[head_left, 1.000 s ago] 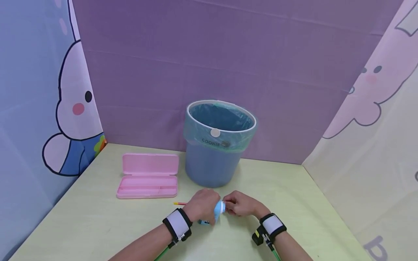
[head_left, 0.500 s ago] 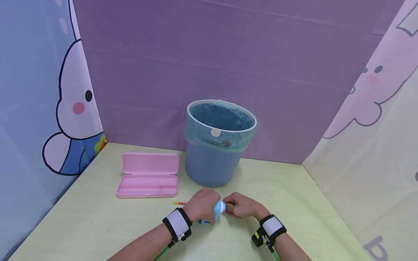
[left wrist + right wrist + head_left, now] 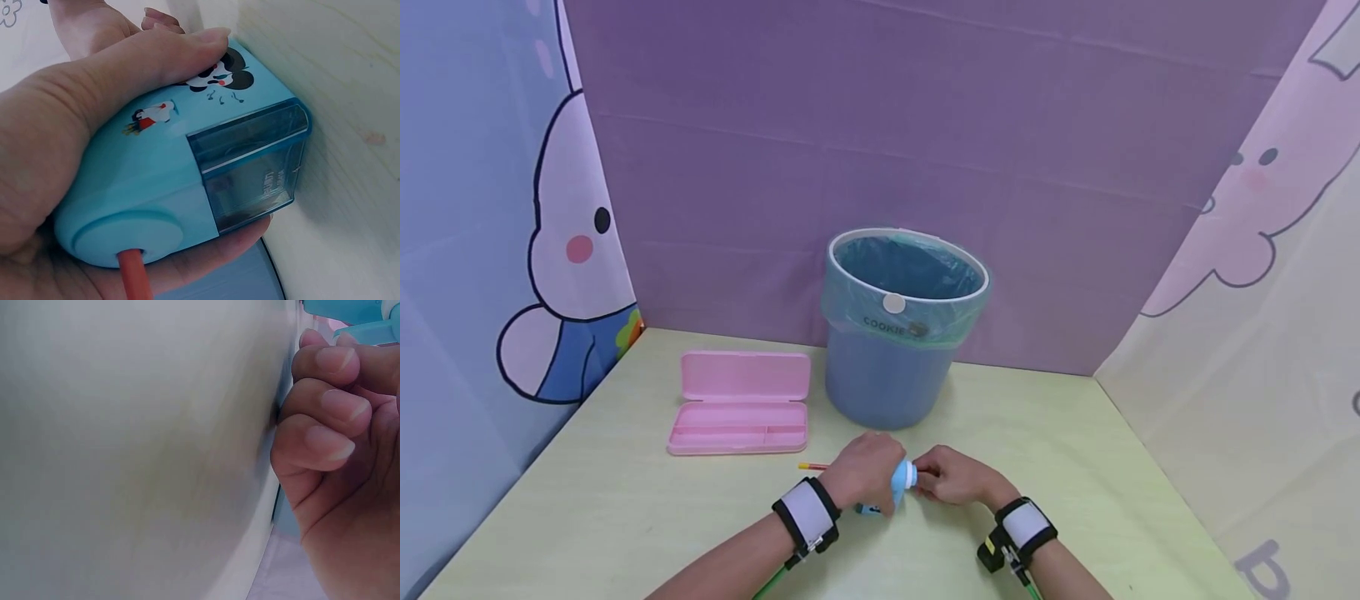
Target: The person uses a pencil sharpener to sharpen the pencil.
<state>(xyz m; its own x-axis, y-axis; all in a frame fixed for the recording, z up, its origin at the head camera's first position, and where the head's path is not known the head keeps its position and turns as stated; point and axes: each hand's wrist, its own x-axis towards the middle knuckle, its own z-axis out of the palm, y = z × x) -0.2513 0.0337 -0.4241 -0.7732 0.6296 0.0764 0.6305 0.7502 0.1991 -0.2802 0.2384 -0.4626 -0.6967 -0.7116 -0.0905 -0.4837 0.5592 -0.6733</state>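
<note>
My left hand (image 3: pixel 867 471) grips a light blue crank pencil sharpener (image 3: pixel 162 153) with cartoon prints, thumb across its top and fingers underneath. The see-through shavings drawer (image 3: pixel 250 169) faces the left wrist camera. A red pencil (image 3: pixel 134 275) sticks into the round hole at the sharpener's end; in the head view its yellow-tipped end pokes out left of the left hand. On the sharpener's other end, my right hand (image 3: pixel 958 475) pinches the blue crank handle (image 3: pixel 369 332) between thumb and curled fingers. Those fingers hide most of the crank.
An open pink pencil case (image 3: pixel 739 429) lies on the table (image 3: pixel 587 500) to the left, its compartments facing up. Behind the hands stands a blue trash bin (image 3: pixel 887 383) with a green liner. A purple cloth (image 3: pixel 887 125) hangs at the back.
My right hand and wrist have shifted slightly downward at the crank. The left hand, the sharpener and the pencil look unmoved.
</note>
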